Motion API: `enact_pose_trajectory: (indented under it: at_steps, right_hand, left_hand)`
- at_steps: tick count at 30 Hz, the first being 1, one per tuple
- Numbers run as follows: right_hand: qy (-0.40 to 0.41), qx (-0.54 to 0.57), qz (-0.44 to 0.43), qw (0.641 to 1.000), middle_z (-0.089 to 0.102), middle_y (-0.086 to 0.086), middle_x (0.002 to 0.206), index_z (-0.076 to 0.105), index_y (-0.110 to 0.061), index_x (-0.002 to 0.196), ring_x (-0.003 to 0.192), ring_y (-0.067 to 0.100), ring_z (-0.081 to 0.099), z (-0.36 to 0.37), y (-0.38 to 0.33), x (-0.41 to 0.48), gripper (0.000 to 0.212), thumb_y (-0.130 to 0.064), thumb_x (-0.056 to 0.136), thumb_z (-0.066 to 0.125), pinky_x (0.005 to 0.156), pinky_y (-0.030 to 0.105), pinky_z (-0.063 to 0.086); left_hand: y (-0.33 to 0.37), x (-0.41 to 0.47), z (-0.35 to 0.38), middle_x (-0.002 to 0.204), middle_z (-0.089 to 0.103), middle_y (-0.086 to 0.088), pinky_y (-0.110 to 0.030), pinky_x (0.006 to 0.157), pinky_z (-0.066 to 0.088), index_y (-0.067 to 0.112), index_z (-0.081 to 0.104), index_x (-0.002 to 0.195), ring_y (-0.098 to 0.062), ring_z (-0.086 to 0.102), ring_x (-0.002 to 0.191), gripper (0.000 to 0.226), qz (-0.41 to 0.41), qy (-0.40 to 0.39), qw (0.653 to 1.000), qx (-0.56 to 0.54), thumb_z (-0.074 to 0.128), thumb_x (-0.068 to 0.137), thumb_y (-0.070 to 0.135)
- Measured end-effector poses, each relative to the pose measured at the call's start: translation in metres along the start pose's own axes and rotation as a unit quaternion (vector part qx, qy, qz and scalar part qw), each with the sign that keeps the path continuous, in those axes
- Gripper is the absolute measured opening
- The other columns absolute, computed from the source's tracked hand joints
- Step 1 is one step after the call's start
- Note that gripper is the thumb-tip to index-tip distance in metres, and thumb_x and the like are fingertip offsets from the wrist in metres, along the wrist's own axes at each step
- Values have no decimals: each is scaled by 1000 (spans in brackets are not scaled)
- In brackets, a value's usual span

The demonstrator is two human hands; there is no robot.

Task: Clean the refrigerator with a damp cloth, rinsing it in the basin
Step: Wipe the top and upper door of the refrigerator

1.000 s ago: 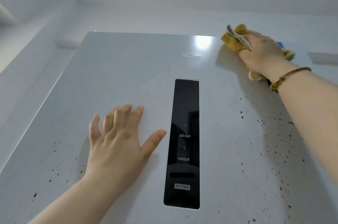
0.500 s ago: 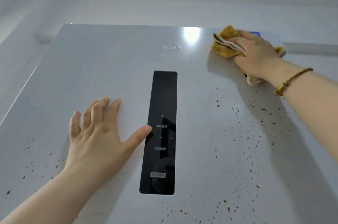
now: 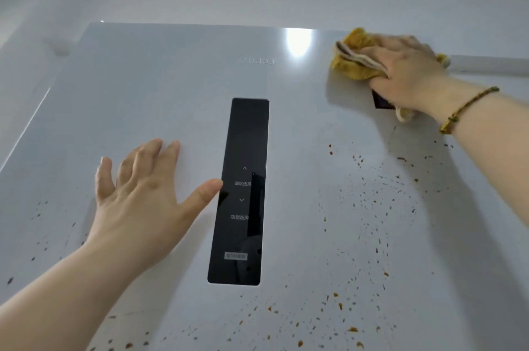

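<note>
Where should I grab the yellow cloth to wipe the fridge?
Take the yellow cloth by its bunched middle, coming from the front, palm over it, as the right hand does. It lies wadded against the refrigerator door, so its thick folds give plenty to hold.

A control panel (image 3: 240, 190) sits mid refrigerator door (image 3: 143, 87); the left hand (image 3: 143, 201) lies flat just left of it, and the right hand (image 3: 409, 75) grips a cloth (image 3: 355, 64) at the top-right corner.

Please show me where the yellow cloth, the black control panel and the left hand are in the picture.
yellow cloth (image 3: 355, 68): head view, on the bunched part that sticks out past the fingers.
black control panel (image 3: 248, 133): head view, on its blank upper part.
left hand (image 3: 143, 201): head view, on the back of the hand.
</note>
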State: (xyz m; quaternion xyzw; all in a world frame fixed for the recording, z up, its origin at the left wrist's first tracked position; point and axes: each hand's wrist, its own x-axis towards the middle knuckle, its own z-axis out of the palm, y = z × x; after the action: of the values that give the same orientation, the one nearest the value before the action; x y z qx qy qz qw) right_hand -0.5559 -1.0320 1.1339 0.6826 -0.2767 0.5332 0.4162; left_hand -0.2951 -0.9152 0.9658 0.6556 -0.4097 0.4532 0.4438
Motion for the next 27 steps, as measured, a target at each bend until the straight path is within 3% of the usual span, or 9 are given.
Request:
enact_pose_trajectory:
  at_steps: [3, 8, 12, 15, 17, 23, 25, 27]
  right_hand:
    - [-13, -28, 106, 994, 7, 2, 155, 27, -29, 142, 140, 28, 7, -5, 10, 17, 50, -26, 93, 40, 111, 39, 11]
    - [1, 56, 195, 979, 20, 5, 150, 27, -29, 142, 134, 32, 21, -1, 11, 17, 50, -41, 95, 38, 108, 42, 19]
    - [-5, 8, 71, 997, 17, 3, 153, 31, -29, 141, 136, 29, 21, 6, -2, -21, 65, -61, 85, 38, 110, 39, 15]
    - [-17, 19, -86, 996, 20, 1, 153, 34, -32, 139, 138, 26, 21, 17, -16, -65, 90, -81, 66, 15, 112, 37, 5]
    - [-15, 31, -123, 992, 29, 3, 150, 39, -28, 137, 136, 28, 26, 20, -9, -73, 90, -81, 68, 15, 112, 39, 7]
    - [49, 92, 98, 990, 33, 6, 148, 42, -20, 136, 132, 32, 31, 10, 41, -27, 62, -54, 84, 37, 109, 41, 22]
    - [49, 74, 118, 989, 32, 7, 148, 42, -18, 136, 131, 33, 31, 14, 42, -30, 58, -51, 88, 40, 108, 41, 22]
    - [58, 68, 96, 991, 34, 6, 147, 46, -19, 133, 131, 32, 33, 17, 35, -42, 71, -60, 76, 32, 109, 42, 21]
  left_hand:
    - [-1, -1, 7, 153, 0, 5, -33, 110, -18, 25, 4, 146, -11, -9, 141, 113, 3, 11, 1000, 6, -8, 47, 78]
    - [2, -4, 10, 154, 7, 2, -26, 110, -18, 22, 17, 145, -13, -3, 141, 109, 11, 72, 995, -63, 1, 53, 78]
    - [7, -15, 13, 145, 34, -1, -5, 100, -21, 16, 40, 136, -6, 9, 132, 93, 86, 107, 984, -117, 18, 67, 75]
    - [9, -22, 23, 139, 41, 3, -3, 101, -20, 18, 42, 134, -1, 12, 128, 105, 111, 90, 979, -144, 4, 65, 86]
    - [7, -24, 28, 138, 43, 3, -4, 102, -20, 17, 43, 133, -1, 13, 127, 105, 113, 88, 978, -149, 2, 66, 85]
    - [6, -23, 32, 131, 50, -2, -3, 103, -17, 14, 49, 128, -6, 20, 126, 83, 136, 102, 974, -149, 22, 76, 72]
    - [7, -23, 33, 132, 49, -1, -2, 102, -18, 15, 49, 129, -5, 18, 127, 79, 141, 115, 971, -154, 25, 75, 68]
    - [8, -25, 33, 134, 48, -2, -3, 102, -18, 16, 49, 129, -5, 17, 127, 80, 146, 123, 970, -154, 23, 75, 70]
